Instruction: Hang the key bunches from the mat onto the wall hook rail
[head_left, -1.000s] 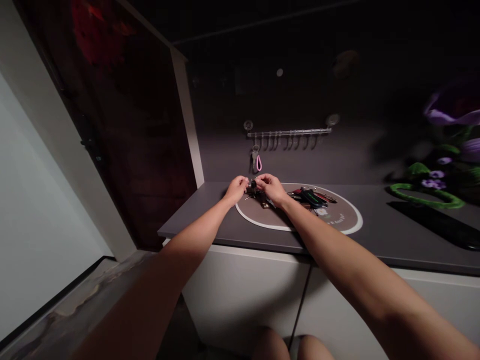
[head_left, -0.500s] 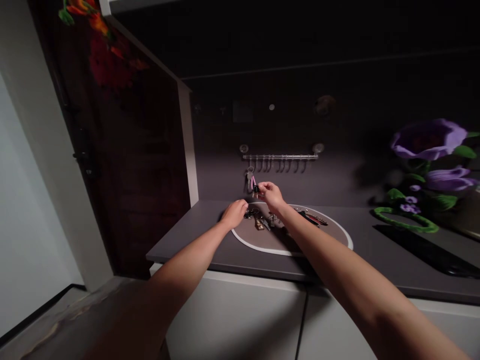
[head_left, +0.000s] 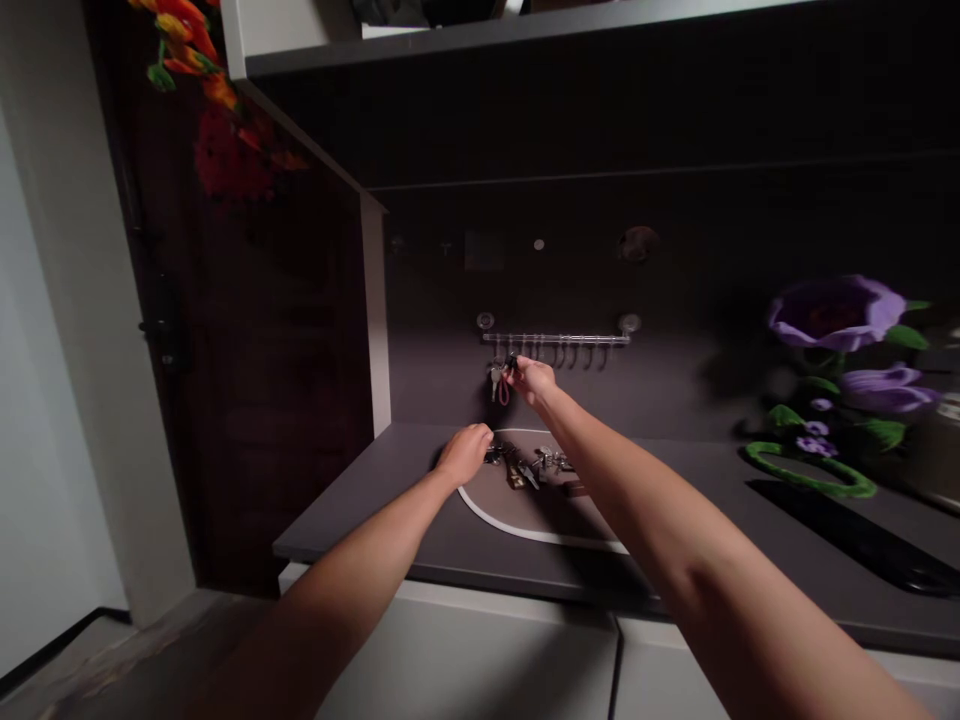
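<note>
A small black key bunch (head_left: 513, 361), its details unclear, is held up by the hooks of a clear rail (head_left: 555, 339). Beside it hangs a silver key (head_left: 495, 379) with a pink loop (head_left: 504, 392). Below, loose brass and silver keys (head_left: 517, 474) lie flat.

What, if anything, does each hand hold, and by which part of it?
The right hand pinches a small dark item; which part is unclear. Left hand: cannot tell.
</note>
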